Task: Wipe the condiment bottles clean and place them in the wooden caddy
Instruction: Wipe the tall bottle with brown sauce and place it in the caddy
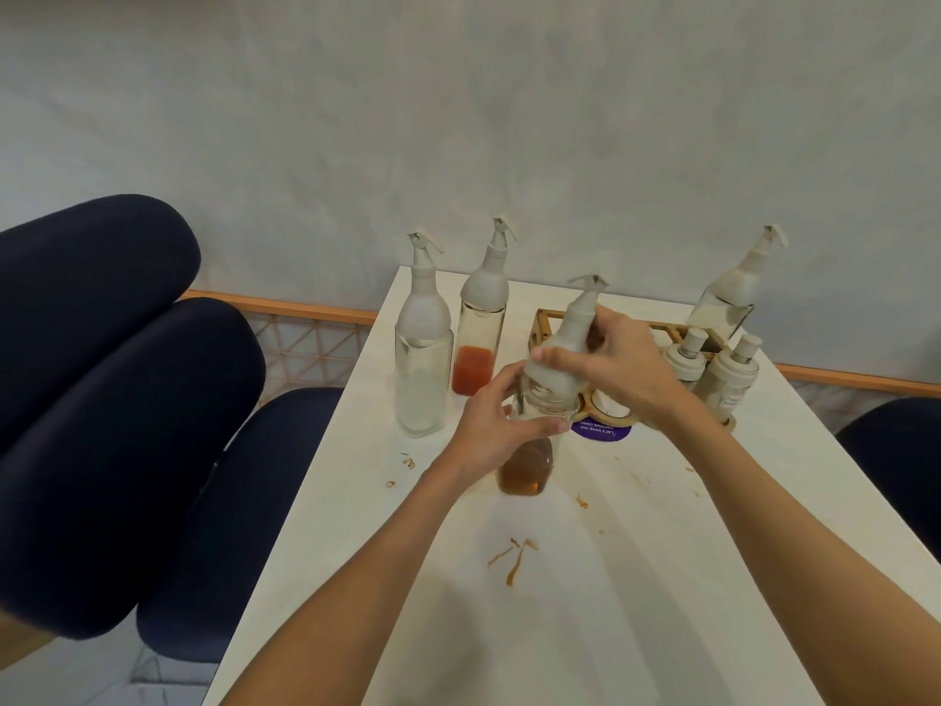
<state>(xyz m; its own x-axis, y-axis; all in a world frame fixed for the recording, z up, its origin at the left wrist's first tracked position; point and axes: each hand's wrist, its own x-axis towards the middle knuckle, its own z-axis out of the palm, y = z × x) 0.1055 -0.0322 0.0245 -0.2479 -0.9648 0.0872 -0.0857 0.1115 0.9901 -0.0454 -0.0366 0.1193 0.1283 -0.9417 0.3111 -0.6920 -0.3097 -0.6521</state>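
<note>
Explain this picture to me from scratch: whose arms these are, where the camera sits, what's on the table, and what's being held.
There is no machine here. A person wears a camera on the head, looking down at their own bare arms. The left hand grips the body of a bottle of brown sauce; the right hand wraps its white spout top. On the white table stand an empty-looking bottle and a bottle with red sauce. The wooden caddy behind holds two small white shakers and another tall bottle. Brown smears mark the table. No cloth is visible.

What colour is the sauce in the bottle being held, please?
Amber-brown, in the bottle; head view.
</note>
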